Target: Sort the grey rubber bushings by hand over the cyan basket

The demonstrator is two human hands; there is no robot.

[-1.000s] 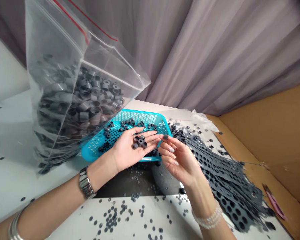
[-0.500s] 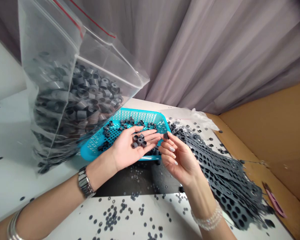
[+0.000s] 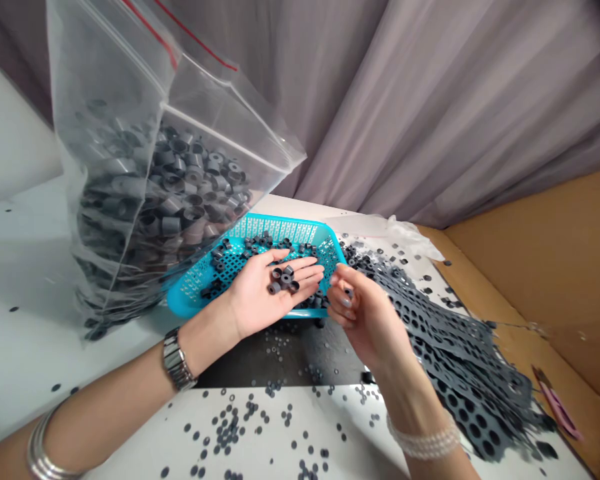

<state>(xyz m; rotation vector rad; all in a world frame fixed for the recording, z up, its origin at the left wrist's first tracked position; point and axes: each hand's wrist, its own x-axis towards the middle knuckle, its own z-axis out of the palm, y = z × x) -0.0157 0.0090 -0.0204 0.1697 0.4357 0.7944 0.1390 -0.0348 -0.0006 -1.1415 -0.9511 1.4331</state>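
My left hand [image 3: 263, 293] lies palm up with its fingers stretched flat, over the blue basket [image 3: 185, 312]. Several small dark grey rubber caps [image 3: 284, 280] rest in a cluster on that palm; some show a hole in the end. Just right of its fingertips, my right hand [image 3: 367, 313] is closed, thumb and forefinger together and the other fingers curled. A bit of a small grey cap [image 3: 349, 292] shows among the curled fingers, mostly hidden. More of these caps lie inside the basket, partly covered by my left hand.
A large clear zip bag [image 3: 180, 160] full of grey caps stands at left, overlapping the basket. Perforated dark rubber sheets [image 3: 460, 360] are piled at right. Small dark discs [image 3: 230, 427] litter the white table. Pink-handled scissors [image 3: 560, 407] lie near a cardboard wall [image 3: 545, 247].
My right hand has turned inward and drawn slightly right, away from the left fingertips. The cap pinched at its fingertips no longer shows there. The whole view has shifted a little.
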